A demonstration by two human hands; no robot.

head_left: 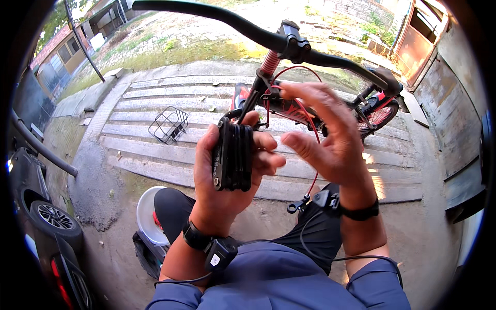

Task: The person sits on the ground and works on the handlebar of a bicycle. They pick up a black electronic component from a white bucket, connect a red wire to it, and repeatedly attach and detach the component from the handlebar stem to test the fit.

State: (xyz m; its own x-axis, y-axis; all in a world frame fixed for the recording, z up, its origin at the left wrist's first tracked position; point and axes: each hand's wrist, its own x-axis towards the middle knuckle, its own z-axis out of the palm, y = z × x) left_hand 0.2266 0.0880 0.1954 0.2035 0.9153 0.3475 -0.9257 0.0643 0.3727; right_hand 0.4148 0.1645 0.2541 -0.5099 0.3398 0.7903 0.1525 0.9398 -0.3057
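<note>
My left hand [223,199] grips a black folding multi-tool [232,157] upright, with one thin piece sticking up from its top. My right hand [326,137] is raised to the right of it, fingers apart and curved, thumb toward the tool, holding nothing. Beyond both hands is a black-and-red bicycle [283,107] with a black handlebar [217,18], a red-striped stem and red cables. A red cable hangs down behind my right hand to a loose black fitting [294,205] above my legs.
A wire basket [168,125] lies on the concrete strips ahead-left. A white basin [147,217] and dark bag [147,253] are by my left leg. A dark car [54,222] stands at far left, beside a grey pole [46,150]. A metal wall [442,113] runs along the right.
</note>
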